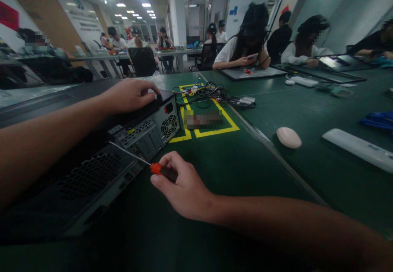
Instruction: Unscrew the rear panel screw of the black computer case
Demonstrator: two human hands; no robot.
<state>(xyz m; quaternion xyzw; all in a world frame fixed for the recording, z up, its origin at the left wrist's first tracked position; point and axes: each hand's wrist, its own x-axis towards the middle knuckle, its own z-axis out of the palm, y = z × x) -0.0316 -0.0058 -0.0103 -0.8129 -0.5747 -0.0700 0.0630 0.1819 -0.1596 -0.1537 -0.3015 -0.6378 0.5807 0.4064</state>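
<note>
A black computer case (pixel 89 186) lies on the green table at the left, its metal back panel with a fan grille (pixel 168 125) facing right. My left hand (pixel 132 95) rests on top of the case near the rear edge, fingers apart, the fingertips bent at the edge. In my right hand (pixel 184 182), in front of that panel, is a screwdriver (pixel 156 168) with an orange and dark handle. Its long thin shaft points up and left, the tip at or close to the panel's lower part; whether they touch, I cannot tell.
Behind the case, a tangle of cables (pixel 217 94) lies by yellow tape marks (pixel 215 132). To the right are a pale rounded object (pixel 288 137), a long white bar (pixel 359 146) and blue material (pixel 379 121). Several people sit beyond, one holding a phone (pixel 252 56).
</note>
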